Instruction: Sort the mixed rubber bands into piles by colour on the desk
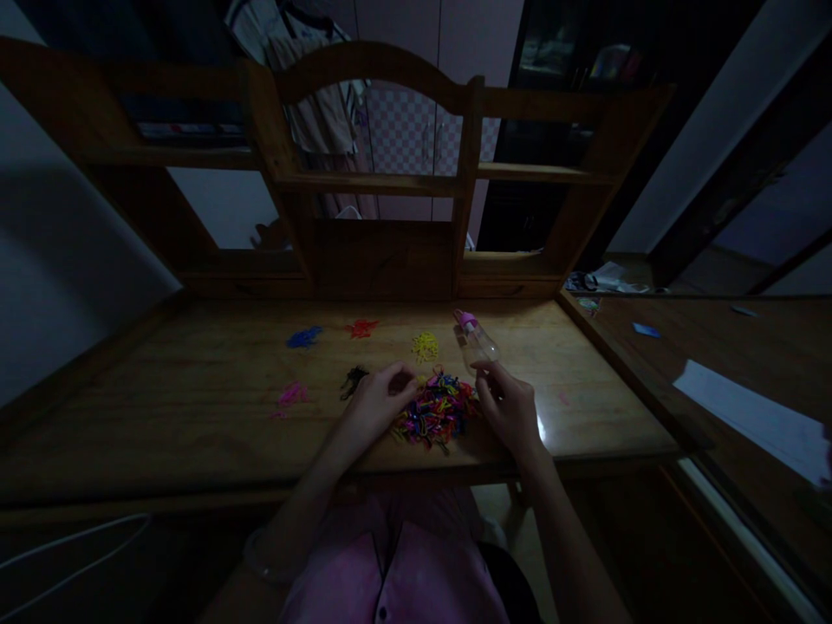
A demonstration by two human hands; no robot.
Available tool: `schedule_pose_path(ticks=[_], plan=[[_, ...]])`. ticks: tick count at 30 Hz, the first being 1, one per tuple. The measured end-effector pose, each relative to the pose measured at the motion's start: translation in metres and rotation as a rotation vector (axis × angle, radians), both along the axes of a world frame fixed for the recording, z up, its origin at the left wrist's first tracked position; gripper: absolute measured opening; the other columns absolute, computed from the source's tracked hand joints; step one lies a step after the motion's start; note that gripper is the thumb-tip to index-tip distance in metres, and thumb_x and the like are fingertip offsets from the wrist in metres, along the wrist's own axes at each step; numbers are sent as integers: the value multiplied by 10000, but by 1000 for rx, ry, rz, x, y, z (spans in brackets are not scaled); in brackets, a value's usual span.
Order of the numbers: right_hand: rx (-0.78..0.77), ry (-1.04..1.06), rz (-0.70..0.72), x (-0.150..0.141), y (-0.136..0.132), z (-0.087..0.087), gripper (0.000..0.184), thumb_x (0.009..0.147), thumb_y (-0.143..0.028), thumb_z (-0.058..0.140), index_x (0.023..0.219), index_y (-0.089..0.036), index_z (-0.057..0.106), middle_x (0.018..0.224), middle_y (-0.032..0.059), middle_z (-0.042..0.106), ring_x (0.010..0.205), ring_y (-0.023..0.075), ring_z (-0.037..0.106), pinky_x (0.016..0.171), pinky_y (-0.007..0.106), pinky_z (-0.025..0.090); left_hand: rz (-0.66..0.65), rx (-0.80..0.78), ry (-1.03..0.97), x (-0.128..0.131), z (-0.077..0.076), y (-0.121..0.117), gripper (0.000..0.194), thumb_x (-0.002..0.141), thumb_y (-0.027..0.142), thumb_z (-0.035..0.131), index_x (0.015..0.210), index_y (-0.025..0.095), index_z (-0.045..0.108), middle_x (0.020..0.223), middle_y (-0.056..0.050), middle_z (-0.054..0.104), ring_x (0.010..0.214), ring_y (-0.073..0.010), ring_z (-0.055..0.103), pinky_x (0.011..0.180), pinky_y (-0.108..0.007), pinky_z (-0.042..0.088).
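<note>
left hand (380, 399) and right hand (513, 407) flanking a multicoloured pile (438, 416) on a wooden surface (195, 407), fingers (396, 374) bent, cannot tell if gripping, pink-capped bottle (479, 343) beyond

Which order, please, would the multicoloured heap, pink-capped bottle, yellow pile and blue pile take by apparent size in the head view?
1. Multicoloured heap
2. Pink-capped bottle
3. Yellow pile, blue pile: too alike to rank

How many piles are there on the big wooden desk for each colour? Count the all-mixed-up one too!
Blue pile: 1
Red pile: 1
Yellow pile: 1
Pink pile: 1
Black pile: 1
Mixed-colour pile: 1
Total: 6 piles
</note>
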State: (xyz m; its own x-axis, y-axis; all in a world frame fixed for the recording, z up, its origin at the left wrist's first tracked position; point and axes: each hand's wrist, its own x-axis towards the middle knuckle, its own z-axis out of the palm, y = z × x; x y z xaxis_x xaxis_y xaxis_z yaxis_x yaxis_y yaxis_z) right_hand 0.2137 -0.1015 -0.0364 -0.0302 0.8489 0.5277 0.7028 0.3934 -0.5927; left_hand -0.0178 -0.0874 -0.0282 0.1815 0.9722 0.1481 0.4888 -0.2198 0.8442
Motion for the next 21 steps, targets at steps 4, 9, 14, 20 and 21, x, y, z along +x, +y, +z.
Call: schedule_pose_path(ticks=[4,9,14,20,21], plan=[[1,1,2,-1,-1,2,208,902,-229,502,1023,-188,665,641,-17,583,527,108,516,559,217,366,-2,-103,-157,0,3,2,218,838,366,593,905,163,637,831,-43,707,753,-177,684,702,-274,528],[14,-6,9,0,-1,2,218,905,-228,490,1032,-189,664,646,-14,585,533,108,518,561,218,370,-54,-170,-270,-2,5,2,233,833,353,627,948,154,665,802,-54,739,758,-181,708,738,-282,546],[7,-9,5,1,0,0,219,907,-231,494,1042,-193,662,626,-23,558,534,110,519,562,219,367,-48,-118,-181,-7,5,13,259,814,330,636,987,158,724,868,-66,757,787,-188,706,695,-262,538],[-2,10,12,1,-1,-1,202,913,-238,499,1028,-191,659,611,-33,535,527,109,510,563,219,357,36,59,78,-8,7,74,253,776,217,607,963,113,741,810,-79,741,727,-177,681,620,-242,505],[2,12,8,1,-1,-2,201,913,-238,499,1027,-192,659,607,-35,531,524,108,508,562,219,356,35,64,91,-7,7,84,249,759,198,616,955,111,745,789,-75,739,716,-173,678,632,-243,508]])
